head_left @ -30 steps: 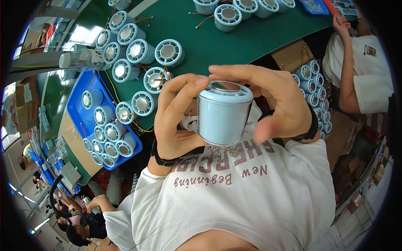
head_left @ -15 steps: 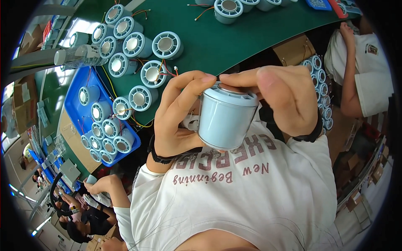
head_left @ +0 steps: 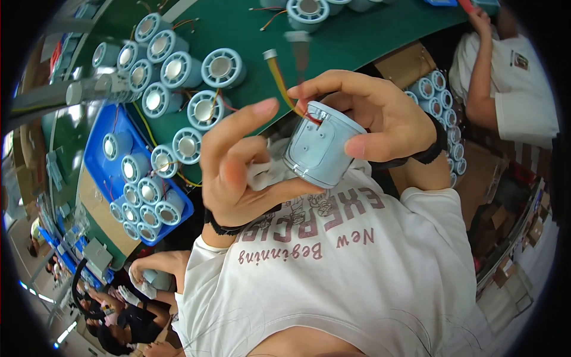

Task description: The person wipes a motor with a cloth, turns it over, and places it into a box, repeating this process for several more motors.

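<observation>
My right hand (head_left: 395,119) grips a light-blue cylindrical housing (head_left: 330,149) in front of my chest, fingers over its top and thumb on its side. The housing is tilted, and a flat panel with small raised dots shows on its wall. From a notch at its upper rim rises a bundle of coloured wires (head_left: 278,80) with a white plug at the end. My left hand (head_left: 223,184) is beside it, fingers spread and partly blurred. Its thumb reaches to the housing's lower edge; whether it touches cannot be made out.
Similar housings (head_left: 223,68) with metal discs stand on the green table (head_left: 262,89). A blue tray (head_left: 98,146) at the left holds several more. At the right, a cardboard box (head_left: 410,59) stands by more housings, near a co-worker's arm (head_left: 485,89). Other people sit at the lower left.
The housing has turned, bringing its panel and wires into sight. My left fingers have come off its top and spread; my right hand has wrapped round it.
</observation>
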Demonstrator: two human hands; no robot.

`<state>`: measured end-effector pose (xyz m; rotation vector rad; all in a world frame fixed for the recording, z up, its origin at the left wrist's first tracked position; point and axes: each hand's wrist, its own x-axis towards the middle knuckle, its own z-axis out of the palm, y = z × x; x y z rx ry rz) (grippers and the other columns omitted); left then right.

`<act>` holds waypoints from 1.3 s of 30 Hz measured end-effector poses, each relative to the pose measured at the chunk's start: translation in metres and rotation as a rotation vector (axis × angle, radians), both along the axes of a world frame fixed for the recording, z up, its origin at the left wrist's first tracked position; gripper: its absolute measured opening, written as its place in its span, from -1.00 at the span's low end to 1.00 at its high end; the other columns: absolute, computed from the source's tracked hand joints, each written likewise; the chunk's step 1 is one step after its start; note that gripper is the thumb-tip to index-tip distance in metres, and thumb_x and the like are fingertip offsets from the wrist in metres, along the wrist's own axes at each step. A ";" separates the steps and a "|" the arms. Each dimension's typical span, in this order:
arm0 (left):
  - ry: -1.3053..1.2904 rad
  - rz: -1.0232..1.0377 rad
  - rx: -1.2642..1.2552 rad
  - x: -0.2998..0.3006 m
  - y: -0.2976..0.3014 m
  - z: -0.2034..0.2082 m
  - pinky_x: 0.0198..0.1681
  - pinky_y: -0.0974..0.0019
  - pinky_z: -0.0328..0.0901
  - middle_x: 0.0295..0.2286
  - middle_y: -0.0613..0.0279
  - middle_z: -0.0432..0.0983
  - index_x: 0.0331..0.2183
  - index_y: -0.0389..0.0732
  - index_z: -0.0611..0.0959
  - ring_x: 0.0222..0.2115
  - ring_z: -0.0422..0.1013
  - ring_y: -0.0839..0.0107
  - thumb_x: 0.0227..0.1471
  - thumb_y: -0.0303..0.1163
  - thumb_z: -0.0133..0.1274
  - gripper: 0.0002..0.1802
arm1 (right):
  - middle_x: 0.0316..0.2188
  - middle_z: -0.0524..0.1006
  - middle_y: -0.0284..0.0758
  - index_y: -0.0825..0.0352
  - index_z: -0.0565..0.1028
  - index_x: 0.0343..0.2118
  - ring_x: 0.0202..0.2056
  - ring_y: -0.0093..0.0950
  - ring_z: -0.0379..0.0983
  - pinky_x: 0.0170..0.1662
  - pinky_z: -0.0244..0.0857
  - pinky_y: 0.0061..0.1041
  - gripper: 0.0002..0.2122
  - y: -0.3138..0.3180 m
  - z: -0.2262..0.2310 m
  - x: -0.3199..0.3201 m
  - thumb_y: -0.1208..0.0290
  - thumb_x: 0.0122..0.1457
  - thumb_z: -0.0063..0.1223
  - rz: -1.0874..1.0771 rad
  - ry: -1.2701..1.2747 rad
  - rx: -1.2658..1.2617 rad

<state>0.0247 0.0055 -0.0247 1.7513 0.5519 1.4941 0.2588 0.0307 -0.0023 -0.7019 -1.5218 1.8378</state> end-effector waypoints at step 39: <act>0.022 -0.059 -0.088 -0.018 0.004 0.003 -0.38 0.38 0.35 -0.32 0.15 0.52 -0.21 -0.23 0.64 -0.38 0.47 0.34 -0.23 -0.86 -0.03 -0.50 | -0.25 0.55 -0.24 0.42 0.45 -0.03 -0.28 -0.53 0.55 -0.28 0.43 -0.59 -0.72 0.073 0.113 -0.034 0.46 0.21 0.05 -0.551 -0.789 0.609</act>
